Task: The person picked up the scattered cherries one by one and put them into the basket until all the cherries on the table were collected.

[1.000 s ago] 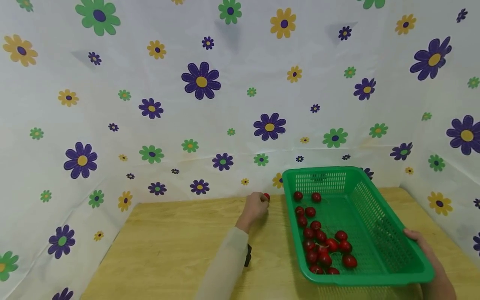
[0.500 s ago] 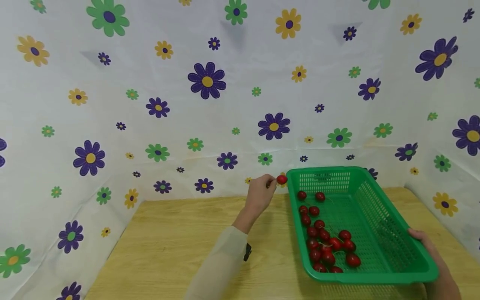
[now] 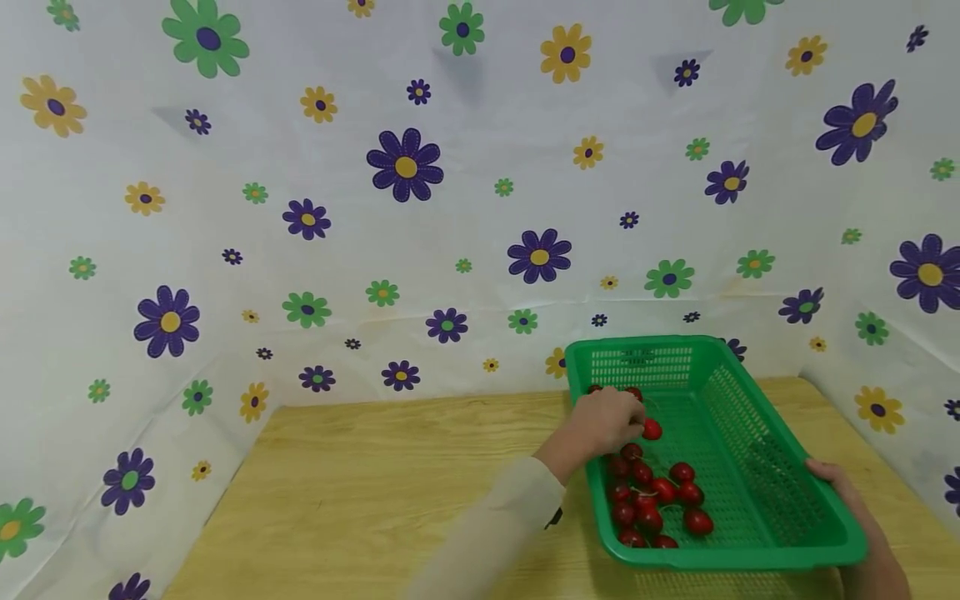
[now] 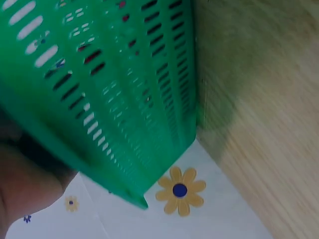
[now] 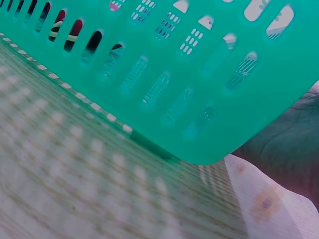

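A green plastic basket (image 3: 750, 552) with slotted walls stands on the wooden table, several red cherries (image 3: 699, 522) lying mostly along its left side. My left hand (image 3: 606, 419) reaches over the left wall into it, fingers curled. A brighter red cherry (image 3: 652, 429) hangs at its fingertips, pinched there over the basket floor; the stem is hidden by the fingers. Part of this hand (image 4: 30, 184) shows above the rim in the left wrist view. My right hand (image 3: 862, 521) grips the right rim, thumb on top, with the other fingers hidden outside the wall.
A yellowish wooden table (image 3: 360, 492) extends to the left of the basket. White cloth (image 3: 465, 217) printed with purple, green and yellow flowers hangs behind and on both sides, close to the table's back edge.
My left hand has picked up the cherry from the table's back edge, lifted it and carried it right into the basket. The right hand has stayed on the rim.
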Motion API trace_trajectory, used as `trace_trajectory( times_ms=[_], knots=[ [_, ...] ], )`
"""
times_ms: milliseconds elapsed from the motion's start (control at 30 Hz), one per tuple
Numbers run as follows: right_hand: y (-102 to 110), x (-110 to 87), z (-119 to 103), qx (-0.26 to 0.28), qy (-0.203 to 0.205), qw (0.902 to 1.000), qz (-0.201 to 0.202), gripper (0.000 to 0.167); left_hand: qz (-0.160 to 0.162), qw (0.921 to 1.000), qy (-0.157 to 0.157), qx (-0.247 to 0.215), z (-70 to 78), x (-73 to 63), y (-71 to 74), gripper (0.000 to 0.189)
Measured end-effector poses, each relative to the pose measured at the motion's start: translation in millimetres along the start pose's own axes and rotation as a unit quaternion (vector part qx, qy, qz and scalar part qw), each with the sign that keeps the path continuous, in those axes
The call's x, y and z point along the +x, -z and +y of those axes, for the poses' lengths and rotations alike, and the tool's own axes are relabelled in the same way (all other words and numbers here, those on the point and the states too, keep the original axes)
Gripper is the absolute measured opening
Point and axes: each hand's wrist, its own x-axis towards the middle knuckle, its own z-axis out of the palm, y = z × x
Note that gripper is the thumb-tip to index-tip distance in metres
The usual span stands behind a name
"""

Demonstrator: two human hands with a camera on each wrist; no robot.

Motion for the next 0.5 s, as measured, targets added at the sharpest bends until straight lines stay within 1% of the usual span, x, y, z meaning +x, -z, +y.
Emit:
trace_trajectory(
  times_ms=[67, 133, 200, 233, 300, 367, 433, 467, 500],
  knots=[
    [-5, 2.4, -2, -0.02, -0.007, 0.999, 0.038, 0.073, -0.032, 0.9994, 0.006, 0.012, 4.1, -1.0, -4.8, 0.019],
    [-6, 5.0, -2, -0.022, -0.002, 0.9995, 0.024, 0.07, -0.052, 0.9984, 0.011, 0.021, 6.7, -2.4, -8.5, 0.018],
    [-5, 6.9, -2, 0.006, 0.01, 0.9992, -0.039, 0.058, -0.06, 0.9978, 0.012, 0.025, 7.8, -3.5, -12.1, 0.02],
    [-4, 7.5, -2, 0.024, 0.013, 0.9968, -0.075, 0.054, -0.062, 0.9977, 0.011, 0.026, 8.1, -4.2, -13.1, 0.022],
    [-3, 8.3, -2, 0.056, 0.01, 0.9894, -0.133, 0.049, -0.06, 0.9978, 0.013, 0.024, 8.0, -5.2, -14.2, 0.026],
    [-4, 8.5, -3, 0.067, 0.004, 0.9868, -0.147, 0.051, -0.052, 0.9983, 0.017, 0.019, 7.4, -6.4, -15.0, 0.023],
    [-6, 8.2, -4, 0.074, -0.003, 0.9875, -0.139, 0.05, -0.037, 0.9991, 0.019, 0.011, 5.8, -7.2, -14.9, 0.021],
    [-6, 8.9, -5, 0.082, 0.002, 0.9845, -0.155, 0.052, -0.026, 0.9995, 0.017, 0.009, 4.6, -7.5, -15.1, 0.019],
    [-6, 10.1, -5, 0.094, 0.013, 0.9793, -0.179, 0.056, -0.014, 0.9998, 0.014, 0.007, 3.2, -8.0, -15.0, 0.018]
  ],
)
